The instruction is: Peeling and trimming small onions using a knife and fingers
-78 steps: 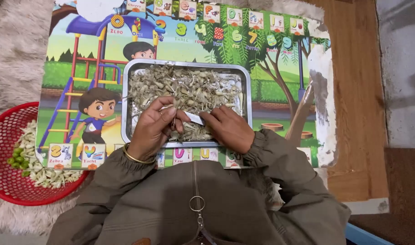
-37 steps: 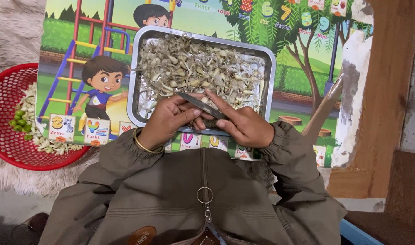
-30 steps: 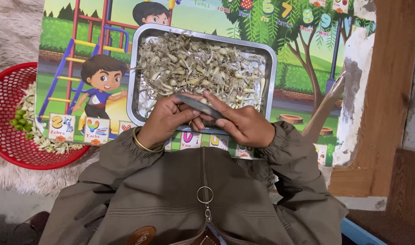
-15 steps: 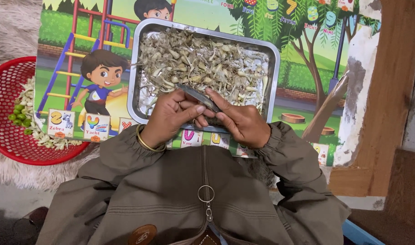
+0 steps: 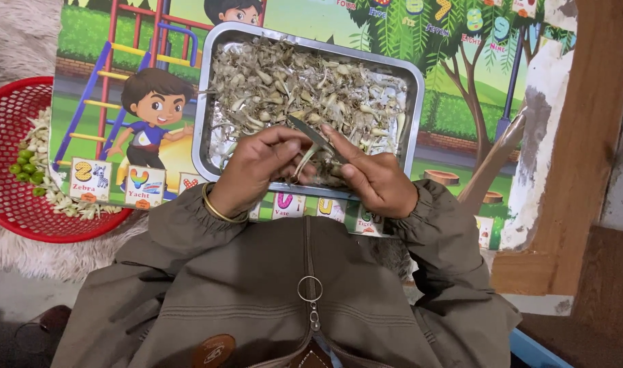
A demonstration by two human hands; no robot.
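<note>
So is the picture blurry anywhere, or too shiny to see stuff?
In the head view, it is mostly sharp: the left hand, right hand and knife show clearly. The metal tray gives only a soft gleam along its rim, no harsh glare. Light is even, shadows faint. The jacket at the bottom looks slightly soft.

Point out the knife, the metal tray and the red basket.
knife [image 5: 310,135], head view, on the blade's middle.
metal tray [image 5: 412,116], head view, on its right rim.
red basket [image 5: 5,146], head view, on its bare mesh wall.
</note>
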